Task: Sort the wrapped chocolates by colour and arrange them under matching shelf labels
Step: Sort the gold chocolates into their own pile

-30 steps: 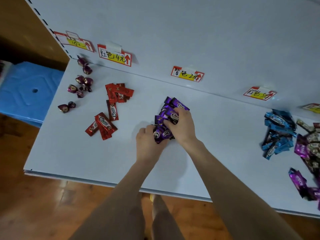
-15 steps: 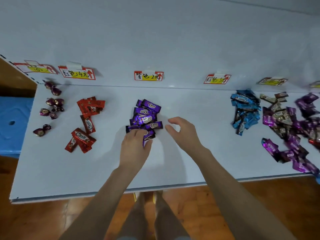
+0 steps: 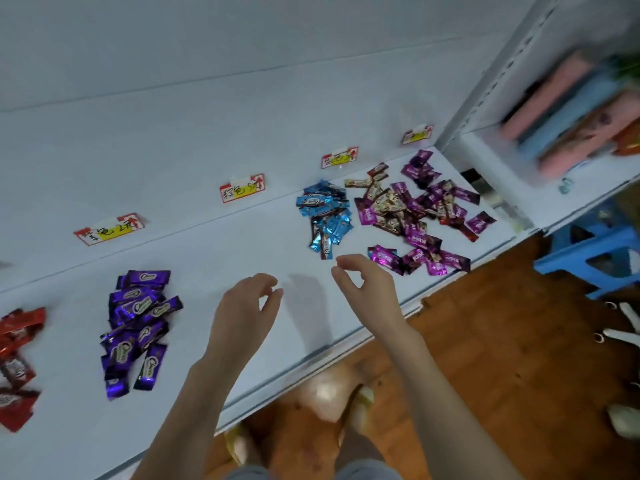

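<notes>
With left hand (image 3: 246,306) and right hand (image 3: 367,289) empty, fingers (image 3: 349,262) loosely curled, best pinch single magenta chocolates (image 3: 384,257) from the mixed heap (image 3: 415,209) at one o'clock without disturbing the blue pile (image 3: 325,216).

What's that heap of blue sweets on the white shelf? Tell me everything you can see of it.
The blue chocolates are small oblong bars in shiny, crinkled blue foil, some showing a dark oval logo. They lie in a loose, overlapping heap on the white shelf, below the red-edged labels, close beside a mixed magenta and gold pile. Neither hand touches them; the right hand hovers near the lowest bar.
</notes>
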The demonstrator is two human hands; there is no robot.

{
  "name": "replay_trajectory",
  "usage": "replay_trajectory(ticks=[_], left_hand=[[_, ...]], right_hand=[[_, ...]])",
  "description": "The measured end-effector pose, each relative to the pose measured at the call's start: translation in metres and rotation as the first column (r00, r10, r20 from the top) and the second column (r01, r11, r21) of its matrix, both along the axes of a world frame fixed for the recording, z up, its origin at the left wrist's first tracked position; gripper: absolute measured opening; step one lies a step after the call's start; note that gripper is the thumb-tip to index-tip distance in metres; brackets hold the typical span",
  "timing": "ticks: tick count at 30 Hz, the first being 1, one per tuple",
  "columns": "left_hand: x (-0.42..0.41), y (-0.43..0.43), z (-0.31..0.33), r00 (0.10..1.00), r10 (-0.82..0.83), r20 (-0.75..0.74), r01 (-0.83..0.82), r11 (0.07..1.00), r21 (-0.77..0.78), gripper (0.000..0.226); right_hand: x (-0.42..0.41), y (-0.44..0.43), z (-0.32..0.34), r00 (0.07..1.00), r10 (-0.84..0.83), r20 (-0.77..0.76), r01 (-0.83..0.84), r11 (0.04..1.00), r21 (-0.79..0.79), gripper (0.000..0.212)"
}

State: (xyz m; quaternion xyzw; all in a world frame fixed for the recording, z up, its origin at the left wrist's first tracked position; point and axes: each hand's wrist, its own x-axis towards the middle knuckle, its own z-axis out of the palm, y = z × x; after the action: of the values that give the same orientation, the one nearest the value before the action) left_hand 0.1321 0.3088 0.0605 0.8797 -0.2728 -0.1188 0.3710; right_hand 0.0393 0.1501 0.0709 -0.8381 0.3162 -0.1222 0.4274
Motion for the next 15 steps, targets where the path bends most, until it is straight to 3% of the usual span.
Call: replay_trajectory(ticks=[2, 9, 15], left_hand=[[-0.014, -0.035, 0.003, 0.998, -0.033, 0.051, 0.033, 0.999, 0.005, 0.015], [-0.057, -0.154, 0.01, 0.999, 0.045, 0.024, -0.046, 0.998, 0.035, 0.02], [-0.067, -0.227, 0.013, 0.999, -0.007, 0.039, 0.004, 0.997, 0.079, 0.02]], right_hand=[[-0.02, -0.034, 0.002, 1.0, -0.012, 0.016, 0.012, 1.0, -0.002, 0.025], [-0.075, -0.167, 0.017, 1.0, 0.013, 0.029, -0.012, 1.0, -0.028, 0.022], [-0.095, -0.243, 0.018, 0.999, -0.013, 0.047, 0.014, 1.0, -0.017, 0.016]])
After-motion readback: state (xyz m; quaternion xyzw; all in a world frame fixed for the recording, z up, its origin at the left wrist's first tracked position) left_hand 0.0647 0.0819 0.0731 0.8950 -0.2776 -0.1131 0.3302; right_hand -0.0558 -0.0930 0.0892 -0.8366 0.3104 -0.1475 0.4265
